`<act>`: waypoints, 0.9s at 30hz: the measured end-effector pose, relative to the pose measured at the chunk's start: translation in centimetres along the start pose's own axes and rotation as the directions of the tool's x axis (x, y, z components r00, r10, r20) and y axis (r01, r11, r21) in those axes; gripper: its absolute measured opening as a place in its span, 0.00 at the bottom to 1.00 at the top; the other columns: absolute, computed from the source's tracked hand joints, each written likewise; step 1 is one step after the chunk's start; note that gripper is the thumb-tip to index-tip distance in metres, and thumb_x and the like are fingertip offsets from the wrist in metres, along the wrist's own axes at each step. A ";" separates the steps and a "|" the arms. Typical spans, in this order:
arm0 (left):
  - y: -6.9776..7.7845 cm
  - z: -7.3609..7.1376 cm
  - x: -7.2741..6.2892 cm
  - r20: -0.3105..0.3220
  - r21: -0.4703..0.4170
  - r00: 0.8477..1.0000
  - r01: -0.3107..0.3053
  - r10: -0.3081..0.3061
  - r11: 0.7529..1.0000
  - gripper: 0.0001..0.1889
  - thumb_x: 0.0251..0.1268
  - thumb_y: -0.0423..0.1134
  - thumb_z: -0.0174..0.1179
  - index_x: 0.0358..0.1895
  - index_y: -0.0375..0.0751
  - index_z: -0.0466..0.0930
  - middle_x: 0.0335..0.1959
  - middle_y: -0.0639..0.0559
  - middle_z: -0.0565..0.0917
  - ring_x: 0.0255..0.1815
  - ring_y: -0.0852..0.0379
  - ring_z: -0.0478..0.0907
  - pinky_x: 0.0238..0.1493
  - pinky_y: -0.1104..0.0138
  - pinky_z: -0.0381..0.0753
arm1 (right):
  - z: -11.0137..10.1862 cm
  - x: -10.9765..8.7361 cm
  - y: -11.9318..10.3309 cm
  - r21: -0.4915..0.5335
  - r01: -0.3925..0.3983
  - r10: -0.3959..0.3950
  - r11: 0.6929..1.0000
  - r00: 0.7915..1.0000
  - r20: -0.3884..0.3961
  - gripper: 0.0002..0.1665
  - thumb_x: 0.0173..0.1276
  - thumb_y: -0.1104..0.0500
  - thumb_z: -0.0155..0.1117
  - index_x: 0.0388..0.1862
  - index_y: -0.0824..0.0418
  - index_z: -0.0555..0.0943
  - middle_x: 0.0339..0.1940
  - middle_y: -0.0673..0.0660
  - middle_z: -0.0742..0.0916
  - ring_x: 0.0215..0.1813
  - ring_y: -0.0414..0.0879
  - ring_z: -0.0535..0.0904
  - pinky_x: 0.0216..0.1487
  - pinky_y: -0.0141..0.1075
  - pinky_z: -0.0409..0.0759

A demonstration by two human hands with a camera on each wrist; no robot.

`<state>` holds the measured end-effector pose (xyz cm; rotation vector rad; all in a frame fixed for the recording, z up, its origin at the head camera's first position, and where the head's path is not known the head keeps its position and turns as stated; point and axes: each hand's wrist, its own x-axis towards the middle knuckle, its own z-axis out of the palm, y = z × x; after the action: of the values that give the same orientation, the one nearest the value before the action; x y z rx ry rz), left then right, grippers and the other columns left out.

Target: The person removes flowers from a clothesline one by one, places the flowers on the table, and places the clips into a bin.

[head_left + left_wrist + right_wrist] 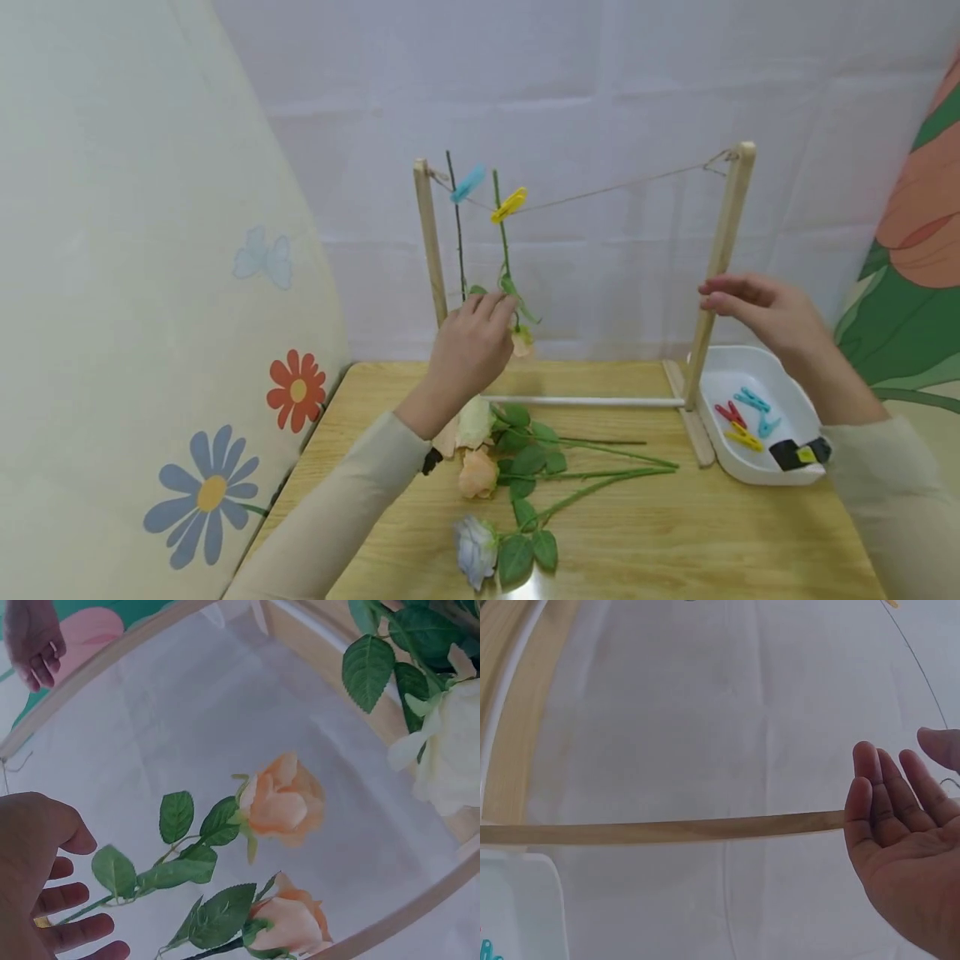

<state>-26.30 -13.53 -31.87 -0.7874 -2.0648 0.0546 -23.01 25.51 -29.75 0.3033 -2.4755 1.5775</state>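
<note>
Two peach roses hang head-down from a thin string (615,192). A blue clothespin (468,184) clips one stem, a yellow clothespin (509,205) the other. My left hand (480,342) is in front of the hanging flowers, fingers spread and holding nothing. Beside it in the left wrist view are the upper peach rose (281,802) and the lower peach rose (289,924). Near the right wooden post (722,225) my right hand (776,321) is raised with loosely bent fingers and nothing in it; whether it touches the post I cannot tell.
Cut roses lie on the wooden table: a cream rose (474,423), a peach rose (477,473) and a pale blue rose (476,552), stems pointing right. A white tray (757,357) right of the frame holds several clothespins (742,435) and a black-and-yellow object (797,454).
</note>
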 end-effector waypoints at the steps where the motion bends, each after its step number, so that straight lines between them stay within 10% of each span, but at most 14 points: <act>1: -0.2 -0.1 0.1 -0.001 -0.009 1.000 0.010 -0.010 1.000 0.18 0.62 0.31 0.62 0.57 0.36 0.81 0.50 0.42 0.85 0.44 0.44 0.83 0.24 0.60 0.84 | 0.1 0.1 -0.3 0.001 0.011 -0.011 1.000 1.000 0.001 0.28 0.76 0.47 0.60 0.66 0.65 0.76 0.49 0.32 0.86 0.51 0.29 0.82 0.53 0.18 0.75; 7: -1.1 -0.5 0.8 0.023 -0.101 0.993 0.114 -0.112 0.988 0.23 0.64 0.33 0.64 0.62 0.32 0.77 0.54 0.38 0.82 0.49 0.41 0.81 0.42 0.57 0.88 | 1.0 0.8 -1.9 -0.009 0.067 -0.067 0.998 0.998 0.001 0.27 0.77 0.48 0.60 0.66 0.63 0.76 0.50 0.34 0.86 0.52 0.33 0.83 0.54 0.20 0.77; 15: -2.2 -0.1 2.4 0.056 -0.266 0.958 0.287 -0.283 0.920 0.24 0.67 0.35 0.63 0.65 0.33 0.73 0.59 0.37 0.81 0.56 0.41 0.80 0.40 0.58 0.88 | 2.0 2.0 -4.2 0.047 0.129 -0.129 0.991 0.992 -0.002 0.25 0.76 0.50 0.61 0.65 0.61 0.78 0.54 0.42 0.86 0.55 0.39 0.83 0.54 0.22 0.77; 21: -2.5 0.3 3.7 0.071 -0.392 0.928 0.363 -0.366 0.845 0.25 0.68 0.34 0.63 0.67 0.31 0.72 0.61 0.37 0.80 0.57 0.41 0.80 0.57 0.54 0.83 | 3.3 3.2 -5.8 0.107 0.191 -0.190 0.976 0.982 -0.014 0.24 0.76 0.53 0.63 0.65 0.63 0.78 0.54 0.44 0.86 0.53 0.40 0.84 0.54 0.25 0.80; 27: -2.9 0.4 4.9 0.198 -0.518 0.867 0.488 -0.457 0.702 0.26 0.69 0.36 0.62 0.68 0.35 0.72 0.64 0.40 0.79 0.57 0.44 0.81 0.52 0.55 0.85 | 4.6 4.6 -7.2 0.167 0.239 -0.238 0.957 0.971 -0.023 0.23 0.76 0.55 0.63 0.64 0.65 0.78 0.55 0.49 0.86 0.52 0.42 0.84 0.53 0.28 0.81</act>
<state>-30.00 -13.10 -27.55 -0.5518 -2.3031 -0.8649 -25.73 18.09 -24.19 0.6006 -2.2070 1.6821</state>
